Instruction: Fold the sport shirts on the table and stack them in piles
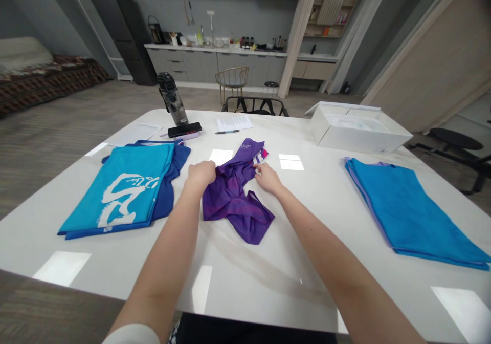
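A crumpled purple cloth [238, 200] lies in the middle of the white table, with pale lettering near its far end and a red-and-white striped part at its right side. Whether it is a garment, I cannot tell. My left hand [203, 174] is closed on the cloth's left edge, knuckles up. On the opposite side, my right hand [267, 177] pinches the edge close to the striped part. Both forearms reach in from the near side, and the gripped bits of fabric are hidden by the fingers.
Folded turquoise and dark blue fabric [126, 190] lies at left; folded blue fabric [414, 206] lies at right. Toward the back are a water bottle [174, 101], a black case [184, 129], a pen [227, 131], a printed sheet [235, 123] and a white box [355, 134].
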`<state>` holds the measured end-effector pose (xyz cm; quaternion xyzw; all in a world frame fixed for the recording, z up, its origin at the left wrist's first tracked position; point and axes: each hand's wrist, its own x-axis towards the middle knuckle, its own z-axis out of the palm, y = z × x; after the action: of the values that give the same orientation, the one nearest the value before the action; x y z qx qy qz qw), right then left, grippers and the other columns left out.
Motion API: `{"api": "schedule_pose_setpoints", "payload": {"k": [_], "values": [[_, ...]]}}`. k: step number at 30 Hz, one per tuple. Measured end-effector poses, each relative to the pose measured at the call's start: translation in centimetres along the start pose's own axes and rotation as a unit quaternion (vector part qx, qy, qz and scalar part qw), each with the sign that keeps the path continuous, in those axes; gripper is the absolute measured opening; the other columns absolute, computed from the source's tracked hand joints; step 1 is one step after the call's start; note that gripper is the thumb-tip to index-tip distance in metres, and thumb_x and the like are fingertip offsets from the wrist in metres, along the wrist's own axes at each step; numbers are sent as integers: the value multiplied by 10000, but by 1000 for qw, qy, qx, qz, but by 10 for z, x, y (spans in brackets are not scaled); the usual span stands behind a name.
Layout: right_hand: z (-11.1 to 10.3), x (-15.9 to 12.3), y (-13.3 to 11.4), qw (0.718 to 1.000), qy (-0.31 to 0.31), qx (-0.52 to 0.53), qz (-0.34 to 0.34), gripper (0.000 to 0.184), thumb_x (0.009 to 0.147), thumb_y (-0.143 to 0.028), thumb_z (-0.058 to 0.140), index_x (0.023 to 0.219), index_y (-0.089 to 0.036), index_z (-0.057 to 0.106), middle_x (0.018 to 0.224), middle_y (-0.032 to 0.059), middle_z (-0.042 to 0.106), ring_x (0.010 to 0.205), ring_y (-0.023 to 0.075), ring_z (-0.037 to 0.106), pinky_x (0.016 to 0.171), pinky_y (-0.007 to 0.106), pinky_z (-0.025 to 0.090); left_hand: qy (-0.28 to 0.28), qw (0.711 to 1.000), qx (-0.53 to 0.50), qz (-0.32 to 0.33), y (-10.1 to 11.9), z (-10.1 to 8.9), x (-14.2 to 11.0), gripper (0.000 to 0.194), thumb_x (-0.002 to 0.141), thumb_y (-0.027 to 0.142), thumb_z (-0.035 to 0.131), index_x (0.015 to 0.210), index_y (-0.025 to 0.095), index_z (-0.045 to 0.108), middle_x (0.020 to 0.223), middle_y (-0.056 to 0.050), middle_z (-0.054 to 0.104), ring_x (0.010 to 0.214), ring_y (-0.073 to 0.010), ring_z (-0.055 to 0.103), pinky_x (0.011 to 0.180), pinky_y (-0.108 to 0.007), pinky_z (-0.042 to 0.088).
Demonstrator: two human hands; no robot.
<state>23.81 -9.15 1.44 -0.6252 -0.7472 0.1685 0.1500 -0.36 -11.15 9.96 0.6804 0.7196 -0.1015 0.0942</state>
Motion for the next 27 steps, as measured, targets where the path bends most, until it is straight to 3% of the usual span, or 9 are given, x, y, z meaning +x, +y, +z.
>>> {"api": "schedule_pose_setpoints", "payload": {"k": [3,6,8,9,13,16,20,24,27], "values": [[2,9,3,1000,2,-10,4,465,970,-229,549,1433,-231,592,1329,132,606,1153,271,629,942,362,497,39,999,17,-30,-9,-3,-2,374,913,160,508,1251,140,668,1354,-232,623,1271,-395,592,1048,-558,450],[3,15,5,999,5,-37,4,458,999,-341,570,1450,-262,569,1357,141,582,1191,297,604,940,398,494,144,986,-25,83,18,7,-4,379,928,235,555,1293,172,633,1341,-186,612,1263,-347,585,1037,-466,472],[2,18,6,999,2,-54,1,387,1006,-399,580,1371,-277,623,1320,131,596,1191,304,595,937,410,485,130,970,-70,195,46,21,-2,375,955,374,582,1288,208,631,1323,-140,622,1225,-304,603,1029,-417,483],[1,19,7,998,1,-55,-3,348,1005,-412,587,1320,-277,649,1293,121,606,1177,296,598,934,404,480,121,967,-74,211,59,28,1,419,953,431,596,1300,197,624,1318,-144,623,1226,-312,600,1031,-425,483],[-2,24,14,999,1,-43,-24,203,1007,-356,596,1159,-257,686,1195,84,641,1073,244,616,884,343,465,113,978,-63,163,87,49,17,358,927,375,648,1225,175,654,1291,-159,648,1222,-344,610,995,-456,498],[-4,25,21,999,6,-47,-26,137,1007,-307,589,1078,-238,685,1137,80,659,1035,236,612,856,327,456,127,977,-112,132,78,51,33,197,971,282,548,1087,207,689,1159,-123,717,1106,-301,679,947,-424,512],[-11,17,38,998,15,-33,-45,78,984,-263,617,1010,-228,681,1125,71,666,1039,222,606,864,308,446,155,954,-247,73,47,47,51,178,973,315,533,1031,229,678,1027,-107,745,998,-282,704,875,-383,520],[-30,0,75,998,33,-40,-33,87,976,-258,615,984,-225,695,1107,66,670,1034,217,604,861,299,437,247,890,-384,0,10,41,69,152,959,312,538,956,208,648,938,-89,728,957,-258,688,883,-363,511],[-47,-11,112,998,29,-50,5,119,972,-261,611,1015,-219,714,1057,69,670,970,204,613,836,288,441,275,829,-484,-55,-12,40,83,128,936,299,555,913,193,623,878,-64,702,880,-228,676,841,-347,526]]}}
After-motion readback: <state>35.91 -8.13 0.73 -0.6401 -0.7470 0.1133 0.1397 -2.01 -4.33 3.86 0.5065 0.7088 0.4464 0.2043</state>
